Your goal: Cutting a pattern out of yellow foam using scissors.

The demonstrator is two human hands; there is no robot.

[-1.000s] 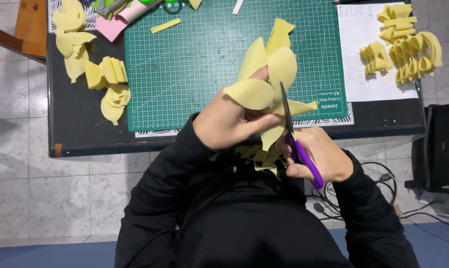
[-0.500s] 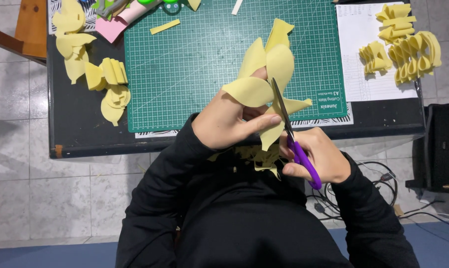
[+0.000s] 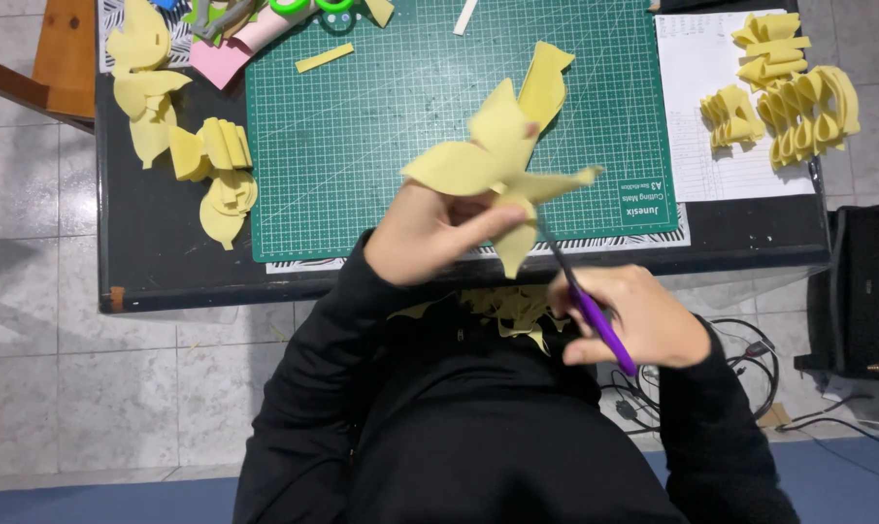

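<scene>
1. Yellow foam piece [image 3: 497, 160] is up in the air over the near edge of the green cutting mat [image 3: 362, 126], several petal-shaped lobes fanning out.
2. Our left hand [image 3: 430, 233] has its grip clenched on the piece's lower middle, thumb on top.
3. Our right hand [image 3: 633, 320] grips the purple-handled scissors [image 3: 585, 301]; blade tips point up at the piece's lower right lobe, and we can't tell whether they touch it.
4. Yellow offcuts [image 3: 512, 306] lie in our lap against the black sleeves.
5. On the dark counter [image 3: 167, 272]: cut yellow petals [image 3: 216, 175] left of the mat, looped yellow strips [image 3: 798, 97] on a white sheet [image 3: 711, 126] to the right, a pink piece [image 3: 221, 58] at the far left corner.
</scene>
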